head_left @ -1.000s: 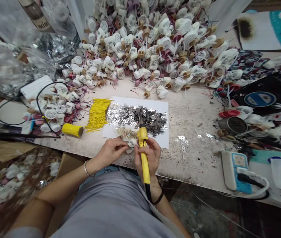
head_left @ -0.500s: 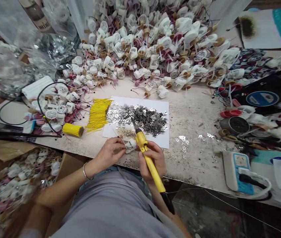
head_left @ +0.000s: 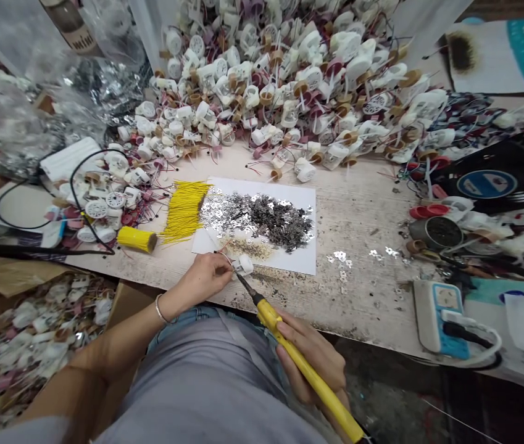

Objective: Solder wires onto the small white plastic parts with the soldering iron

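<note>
Yellow-handled soldering iron w/ slim dark metal nose lies diag. in R hand, handle running down to lower R, nose pointing up-L. Small white plastic housing, rounded, sits at L hand's fingertips, pinched at its L side, thin wire nr the fingers. Iron's tip is right by housing's lower L edge; contact btwn the two too small to tell.
</note>
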### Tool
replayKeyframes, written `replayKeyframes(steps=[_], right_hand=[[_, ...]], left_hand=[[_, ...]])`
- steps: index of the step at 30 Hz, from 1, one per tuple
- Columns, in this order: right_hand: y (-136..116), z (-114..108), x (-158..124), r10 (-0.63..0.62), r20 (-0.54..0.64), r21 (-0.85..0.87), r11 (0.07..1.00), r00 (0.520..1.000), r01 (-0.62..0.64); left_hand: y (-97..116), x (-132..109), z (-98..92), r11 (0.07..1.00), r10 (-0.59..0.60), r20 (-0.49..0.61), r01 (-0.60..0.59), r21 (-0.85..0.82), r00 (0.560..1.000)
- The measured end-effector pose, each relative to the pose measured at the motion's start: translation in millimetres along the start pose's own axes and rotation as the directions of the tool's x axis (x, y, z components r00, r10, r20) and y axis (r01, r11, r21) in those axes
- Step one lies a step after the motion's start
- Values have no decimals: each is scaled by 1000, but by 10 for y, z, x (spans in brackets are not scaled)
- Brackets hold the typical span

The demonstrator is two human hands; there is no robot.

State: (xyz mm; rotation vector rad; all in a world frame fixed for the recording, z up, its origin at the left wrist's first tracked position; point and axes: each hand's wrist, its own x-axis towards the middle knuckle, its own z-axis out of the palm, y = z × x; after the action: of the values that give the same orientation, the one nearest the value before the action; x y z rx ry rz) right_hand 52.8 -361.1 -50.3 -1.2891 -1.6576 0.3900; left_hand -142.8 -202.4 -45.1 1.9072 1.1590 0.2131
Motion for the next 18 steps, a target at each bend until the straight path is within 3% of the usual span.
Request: replayKeyframes(steps=[15, 18], right_hand=[[-42, -33, 96, -58, 61, -81, 995, 996, 63], [-29, -20, 80, -37, -14, -47, 998, 999, 37]], left_hand=[[59, 9, -9, 998, -38, 31, 40, -50, 999], [58, 10, 2, 997, -56, 22, 57, -46, 998]])
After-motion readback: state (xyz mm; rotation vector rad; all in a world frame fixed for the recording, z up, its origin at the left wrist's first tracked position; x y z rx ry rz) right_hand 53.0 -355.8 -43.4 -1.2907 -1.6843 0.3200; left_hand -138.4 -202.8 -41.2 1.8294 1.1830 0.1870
